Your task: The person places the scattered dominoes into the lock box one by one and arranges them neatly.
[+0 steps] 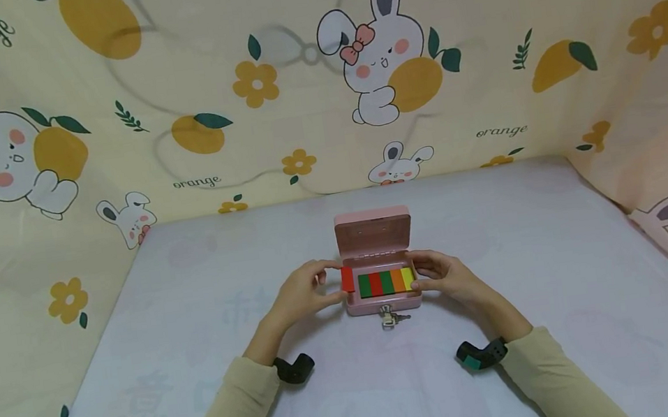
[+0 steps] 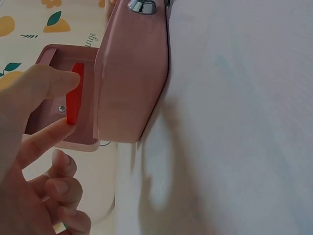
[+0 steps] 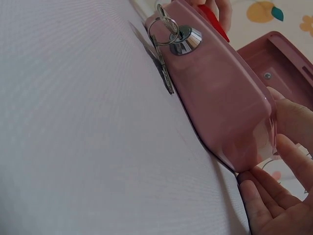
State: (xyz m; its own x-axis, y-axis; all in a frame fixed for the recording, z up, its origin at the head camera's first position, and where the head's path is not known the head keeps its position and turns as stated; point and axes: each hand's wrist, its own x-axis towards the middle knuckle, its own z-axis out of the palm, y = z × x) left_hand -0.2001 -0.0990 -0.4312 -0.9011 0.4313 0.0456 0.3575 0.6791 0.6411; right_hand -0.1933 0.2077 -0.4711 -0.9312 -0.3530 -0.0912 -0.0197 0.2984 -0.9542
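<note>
A pink cash box (image 1: 365, 308) stands on the table with its lid (image 1: 374, 235) raised at the back. Inside lies a row of flat blocks (image 1: 387, 282) in green, red, orange and yellow. At the box's left rim, my left hand (image 1: 303, 288) pinches a red block (image 2: 74, 95) by its ends between thumb and index finger. The other left fingers are loosely bent beneath. My right hand (image 1: 444, 273) holds the right side of the box, thumb at the rim and fingers against the outer wall (image 3: 259, 139).
A key ring with keys (image 3: 164, 54) hangs from the front lock (image 3: 186, 40). White cloth (image 1: 389, 384) covers the table. Behind it rises a curtain (image 1: 310, 120) printed with rabbits and oranges. Both wrists wear black camera mounts (image 1: 294, 368).
</note>
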